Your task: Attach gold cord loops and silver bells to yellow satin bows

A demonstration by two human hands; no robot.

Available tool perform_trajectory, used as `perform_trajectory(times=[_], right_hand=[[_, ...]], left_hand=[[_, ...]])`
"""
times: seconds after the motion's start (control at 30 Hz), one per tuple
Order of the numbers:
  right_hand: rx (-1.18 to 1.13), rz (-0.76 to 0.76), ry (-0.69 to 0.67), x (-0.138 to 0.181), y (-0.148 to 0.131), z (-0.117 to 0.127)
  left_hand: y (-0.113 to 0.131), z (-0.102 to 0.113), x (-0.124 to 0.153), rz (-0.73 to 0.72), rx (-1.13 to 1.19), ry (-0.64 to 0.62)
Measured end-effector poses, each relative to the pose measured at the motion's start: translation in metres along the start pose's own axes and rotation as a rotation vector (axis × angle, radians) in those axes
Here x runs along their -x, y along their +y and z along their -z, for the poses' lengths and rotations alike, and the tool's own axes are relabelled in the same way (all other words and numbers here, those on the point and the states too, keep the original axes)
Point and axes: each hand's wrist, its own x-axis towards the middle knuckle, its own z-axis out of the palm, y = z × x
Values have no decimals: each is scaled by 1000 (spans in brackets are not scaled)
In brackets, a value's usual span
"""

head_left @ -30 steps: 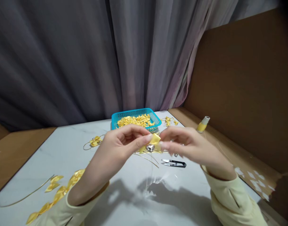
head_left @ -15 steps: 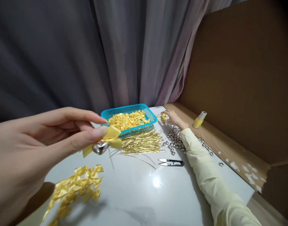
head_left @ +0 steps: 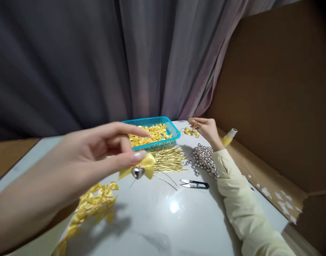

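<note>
A yellow ribbon bow [head_left: 150, 160] with a silver heart-shaped bead [head_left: 138, 172] is under the thumb of my left hand [head_left: 106, 153]. The index finger is lifted away from the thumb, and the finger behind the bow is hidden. At the table's far right corner, my right hand [head_left: 207, 128] has its fingertips together, above a few yellow bows with gold wire [head_left: 191, 132]. What lies between those fingertips is too small to make out. Gold wire lengths [head_left: 169, 159] lie in a bundle beyond the left hand. Silver heart beads [head_left: 204, 156] are heaped beside my right wrist.
A blue basket [head_left: 176, 137] of yellow bows stands at the back. Black-handled thread snips [head_left: 196, 184] lie mid-table. A string of yellow bows [head_left: 99, 199] is below my left hand. Right of the forearm are a yellow-and-white tube [head_left: 229, 138] and a cardboard wall [head_left: 272, 89]; curtains [head_left: 144, 71] hang behind.
My left hand has moved right with the bow, its index finger lifting off the thumb. My right hand has risen slightly, and the small bows near it now lie more spread out.
</note>
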Motion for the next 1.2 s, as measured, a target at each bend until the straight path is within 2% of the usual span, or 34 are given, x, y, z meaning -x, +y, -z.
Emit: perform_trajectory(times=[0.07,0.23,0.3,0.4,0.6,0.8,0.93,1.03,1.13,1.17,1.2], right_hand=[[-178,-5,4,13,-30,4],[-495,-23,-98,60,-96,-6],[-579,-49,-173,76,-112,-15],[-876,-218,-320,90,-124,-28],[-1083,-341,-380,99,-130,-42],[-1040,-338,-379,102,-132,-45],[-989,-303,-287,106,-132,-47],[-916,-188,-203,105,-133,-42],[-664,-75,-134,91,-126,-24],[-498,-89,-124,83,-119,-16],[-427,-117,-118,73,-110,-8]], left_hand=[[-6,-9,-2,34,-30,-244],[-16,-34,-4,131,32,-465],[-17,-41,-2,149,55,-491],[-17,-46,0,133,31,-492],[-14,-51,2,98,-45,-453],[-16,-51,-1,104,-16,-407],[-18,-50,-4,107,-32,-370],[-20,-49,-5,117,-33,-352],[-20,-48,-6,123,-42,-395],[-21,-47,-6,123,-47,-408],[-20,-47,-7,122,-52,-417]])
